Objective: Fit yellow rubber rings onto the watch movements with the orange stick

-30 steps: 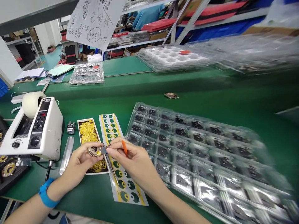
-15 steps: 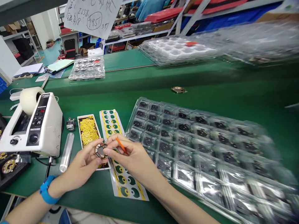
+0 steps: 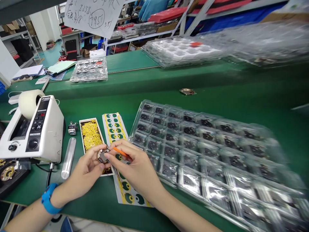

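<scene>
While the left hand (image 3: 84, 169) pinches a small round metal-rimmed part (image 3: 102, 156) between thumb and fingers, the right hand (image 3: 137, 167) comes in from the other side, closed around orange-sleeved tweezers (image 3: 119, 152). The part sits just above the lower end of a white box of yellow rings (image 3: 90, 137), held clear of the green bench mat (image 3: 154, 96). Its dark centre faces up. The tweezer points run in at the part's edge, but the fingers hide them; whether they touch it or grip anything, I cannot tell.

Handling notes: a steady left-hand pinch on the rim looks best, with the fingertips off the dark face. Small, slow tweezer moves seem safer here, with both wrists close together for support.

Around the hands: a green-and-yellow sticker strip (image 3: 114, 129) lies right of the box, partly under the right hand. A blister tray of dark parts (image 3: 193, 151) spreads further right. Left of the box stand a hand tally counter (image 3: 72, 128) and a clear tube (image 3: 69, 158), then a white tape dispenser (image 3: 36, 132) showing 36. A blue wristband (image 3: 49, 198) circles the left wrist. One loose round part (image 3: 187, 91) lies alone further up the bench.
</scene>
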### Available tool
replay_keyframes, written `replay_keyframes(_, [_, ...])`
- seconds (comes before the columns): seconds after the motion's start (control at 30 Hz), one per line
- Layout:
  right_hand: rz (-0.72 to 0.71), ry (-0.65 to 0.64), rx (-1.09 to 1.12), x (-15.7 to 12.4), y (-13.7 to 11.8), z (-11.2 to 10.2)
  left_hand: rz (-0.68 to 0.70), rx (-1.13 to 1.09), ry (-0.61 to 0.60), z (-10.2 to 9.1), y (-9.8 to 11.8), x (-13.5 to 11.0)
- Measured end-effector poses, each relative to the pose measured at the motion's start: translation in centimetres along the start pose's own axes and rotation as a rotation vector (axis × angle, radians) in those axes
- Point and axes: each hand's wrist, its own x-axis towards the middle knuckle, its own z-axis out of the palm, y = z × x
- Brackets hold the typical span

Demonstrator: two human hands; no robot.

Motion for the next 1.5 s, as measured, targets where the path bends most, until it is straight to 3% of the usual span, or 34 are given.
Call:
replay_keyframes(0.2, [-0.185,0.056,-0.163,-0.5,0.4,0.6,-0.01,0.115,0.154,0.5,-0.1,0.5])
replay_keyframes(0.3, [-0.324,0.129,-0.274,-0.8,0.9,1.0,-0.007,0.096,0.206,0.8,0.2,0.8])
replay_keyframes(0.37, [-0.333,0.156,-0.315,-0.7,1.0,1.1,-0.014,0.061,0.218,0.9,0.4,0.9])
replay_keyframes(0.57, [-0.199,-0.102,-0.184,0.1,0.3,0.4,-0.054,0.032,0.164,0.8,0.4,0.7])
replay_keyframes(0.73, [-0.265,-0.17,-0.165,0.6,0.1,-0.1,0.023,0.454,0.114,0.3,0.9,0.4])
replay_keyframes(0.83, [-0.392,-0.062,-0.2,0.6,-0.2,-0.3,0.147,0.704,0.171,0.1,1.5,0.4])
replay_keyframes(0.9, [-0.503,0.069,-0.257,0.2,-0.4,-0.3,0.219,0.754,0.253,-0.1,1.7,0.6])
replay_keyframes(1.0, [-0.755,0.193,-0.439,-1.1,-0.5,-0.3,0.145,0.56,0.358,-0.4,1.8,1.0])
replay_keyframes(1.13, [-1.046,0.167,-0.599,-2.4,-0.3,-0.1,-0.162,0.062,0.32,-0.4,1.8,1.2])
replay_keyframes(1.23, [-0.967,0.214,-0.683,-2.0,0.0,0.3,-0.229,-0.106,0.266,0.0,1.9,1.1])
replay_keyframes(1.37, [-0.764,0.235,-0.666,-0.9,0.4,0.7,-0.172,-0.119,0.224,0.7,1.5,0.8])
replay_keyframes(1.5, [-0.715,0.211,-0.553,-0.7,0.8,0.9,-0.093,-0.078,0.242,1.3,0.8,0.4])
